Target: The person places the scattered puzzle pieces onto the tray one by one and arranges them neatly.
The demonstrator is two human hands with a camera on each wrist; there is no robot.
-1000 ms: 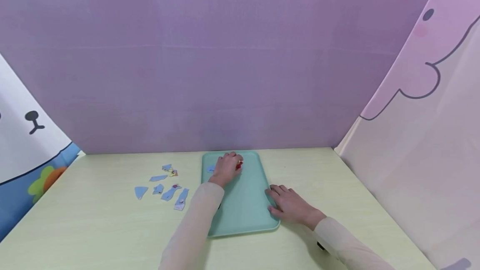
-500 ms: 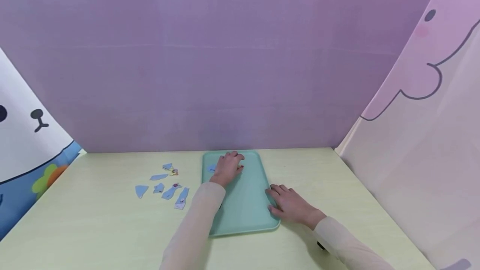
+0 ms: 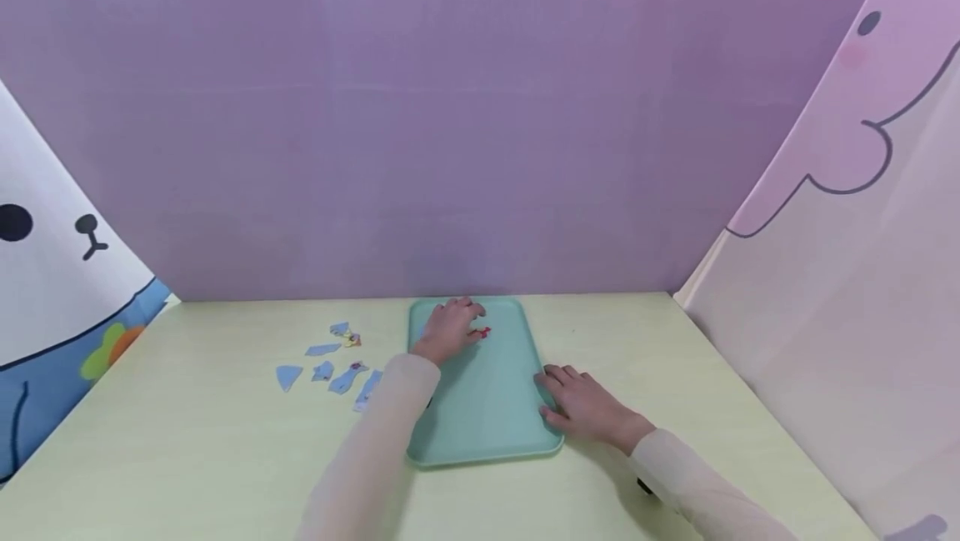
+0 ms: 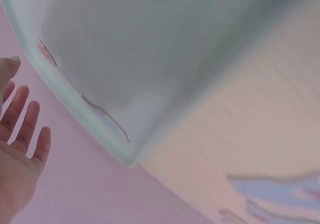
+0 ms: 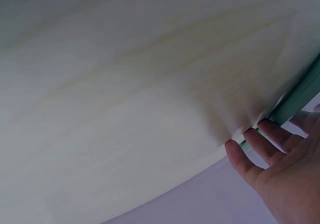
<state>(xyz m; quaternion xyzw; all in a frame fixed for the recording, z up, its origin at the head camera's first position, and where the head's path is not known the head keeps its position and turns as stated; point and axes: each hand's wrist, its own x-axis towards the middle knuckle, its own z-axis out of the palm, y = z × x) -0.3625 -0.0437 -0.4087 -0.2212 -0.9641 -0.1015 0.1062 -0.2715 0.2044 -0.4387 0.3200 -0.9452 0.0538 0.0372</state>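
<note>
My left hand (image 3: 447, 332) hovers over the far end of a mint-green tray (image 3: 491, 408), its fingers parted and holding nothing. Just right of its thumb lies a small red puzzle piece (image 3: 483, 332) on the tray. The left wrist view shows this reddish piece (image 4: 47, 53) and a bluish piece (image 4: 106, 119) near the tray's edge, with the hand apart from both. The bluish piece is hidden by the hand in the head view. My right hand (image 3: 592, 409) rests against the tray's right edge; in the right wrist view its fingers (image 5: 242, 161) are spread along the table beside the rim.
Left of the tray, several flat blue puzzle pieces (image 3: 288, 377) lie scattered on the pale wooden table (image 3: 202, 441), one with yellow and orange (image 3: 351, 340). A purple cloth wall (image 3: 480, 191) rises at the table's back edge; printed curtains (image 3: 847, 299) flank it.
My left hand has come away from the red piece and shifted slightly left, now covering the blue piece on the tray. The right hand stays at the tray's edge.
</note>
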